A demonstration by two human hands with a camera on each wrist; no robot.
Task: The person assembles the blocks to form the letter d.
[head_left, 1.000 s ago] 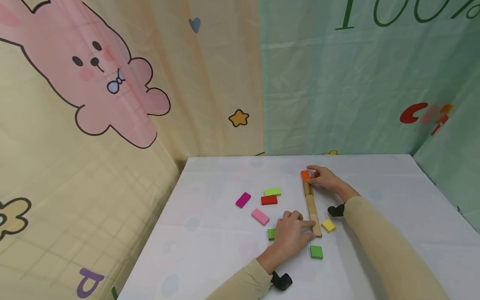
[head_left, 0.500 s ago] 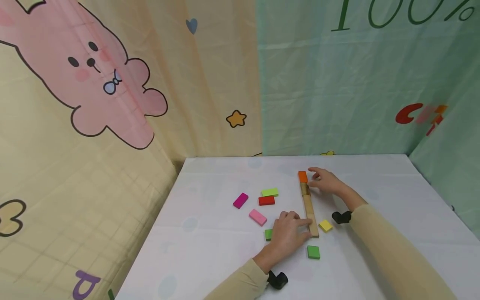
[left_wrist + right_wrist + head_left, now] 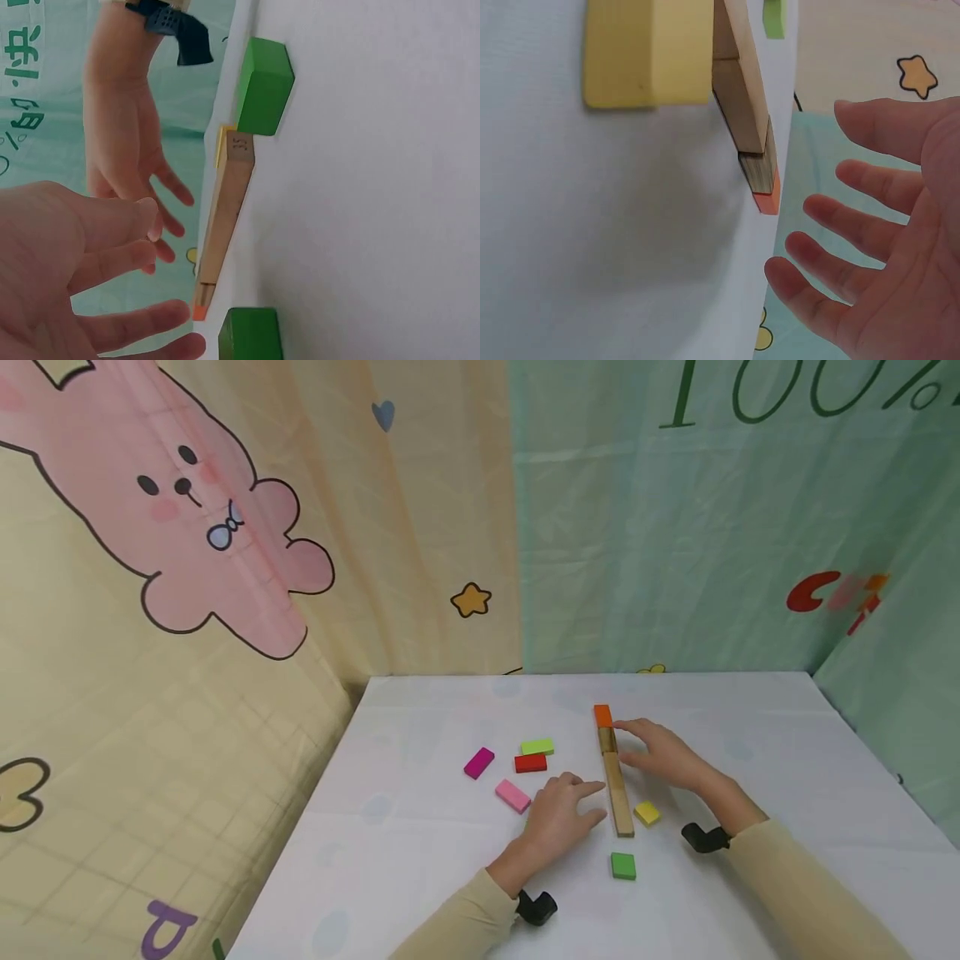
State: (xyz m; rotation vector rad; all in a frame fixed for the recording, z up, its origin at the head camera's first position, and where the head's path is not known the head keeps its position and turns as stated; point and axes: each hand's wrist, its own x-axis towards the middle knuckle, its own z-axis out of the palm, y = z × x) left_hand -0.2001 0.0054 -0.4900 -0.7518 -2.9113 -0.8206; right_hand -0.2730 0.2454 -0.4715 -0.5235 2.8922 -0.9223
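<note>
A straight row of blocks runs away from the person on the white table: plain wooden blocks nearest, a darker brown block beyond, an orange block at the far end. My left hand hovers just left of the near part, fingers spread and holding nothing. On the other side, my right hand is beside the brown block, its fingers extended and apart from the row in the right wrist view. Dark figures mark the near end of the wooden block in the left wrist view.
A yellow block lies right of the row, a green block before its near end. Another green block is near the left hand. Leftward lie red, lime, pink and magenta blocks.
My right hand has let go of the orange block and drawn back toward the person. My left hand has come off the wooden blocks and moved left. The row stays in line.
</note>
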